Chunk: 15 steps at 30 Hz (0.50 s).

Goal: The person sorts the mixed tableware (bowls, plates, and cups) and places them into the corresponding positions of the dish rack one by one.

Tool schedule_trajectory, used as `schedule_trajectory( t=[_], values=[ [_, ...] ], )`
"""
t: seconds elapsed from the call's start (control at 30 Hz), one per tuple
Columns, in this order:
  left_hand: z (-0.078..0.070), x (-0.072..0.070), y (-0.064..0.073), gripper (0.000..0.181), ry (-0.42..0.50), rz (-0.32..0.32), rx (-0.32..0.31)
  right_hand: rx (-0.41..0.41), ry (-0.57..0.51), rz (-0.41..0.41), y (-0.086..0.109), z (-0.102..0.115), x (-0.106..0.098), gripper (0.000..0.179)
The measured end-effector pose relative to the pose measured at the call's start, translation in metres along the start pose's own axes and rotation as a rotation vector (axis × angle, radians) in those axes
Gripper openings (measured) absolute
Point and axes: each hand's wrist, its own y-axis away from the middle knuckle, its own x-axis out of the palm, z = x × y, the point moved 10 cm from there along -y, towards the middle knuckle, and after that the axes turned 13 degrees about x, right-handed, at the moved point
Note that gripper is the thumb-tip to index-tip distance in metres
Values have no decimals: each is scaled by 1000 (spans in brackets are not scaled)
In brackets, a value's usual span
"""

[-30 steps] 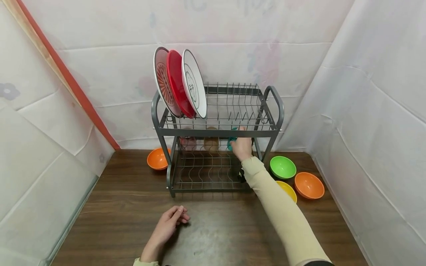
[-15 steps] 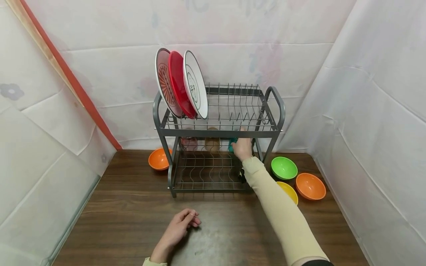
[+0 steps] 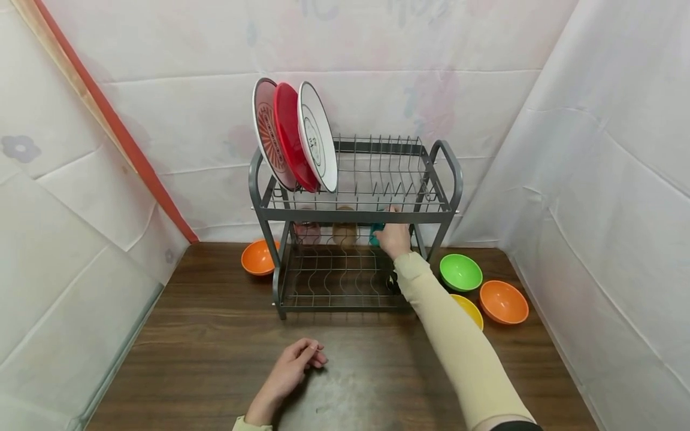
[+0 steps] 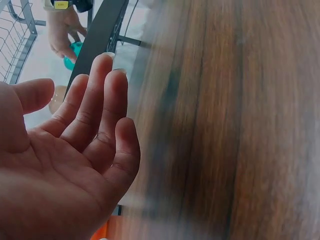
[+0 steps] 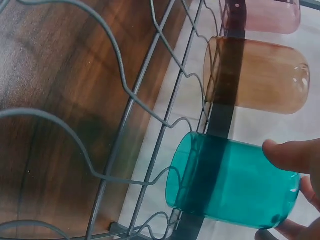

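At the back of the dish rack's [image 3: 350, 216] lower shelf, my right hand [image 3: 395, 239] holds a teal see-through cup [image 5: 240, 180]. Thumb and fingers lie around one end of it; the other end meets the wire shelf. Beside it in the right wrist view are an amber cup [image 5: 265, 75] and a pink cup [image 5: 270, 15], in a row. In front of the rack, my left hand [image 3: 293, 364] is at the table with loosely bent fingers and holds nothing. The left wrist view shows its palm [image 4: 65, 170].
On the upper shelf a patterned plate [image 3: 265, 126], a red plate [image 3: 288, 129] and a white plate [image 3: 318, 140] stand on edge at left. An orange bowl [image 3: 257, 258] sits left of the rack. Green [image 3: 460, 272], yellow [image 3: 470, 311] and orange bowls [image 3: 504, 302] sit right.
My left hand has shifted a little right and toward me over the table. The right hand stays at the teal cup with almost no movement.
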Motion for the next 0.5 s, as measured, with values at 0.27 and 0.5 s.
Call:
schedule_trajectory(
  t=[0.27,0.5],
  values=[
    [-6,9,1,34,18,19,9,-110,-61,-102,21,17,-22,51],
    [-10,13,3,34,24,32,5,-185,-150,-101,58,28,-31,49]
  ],
)
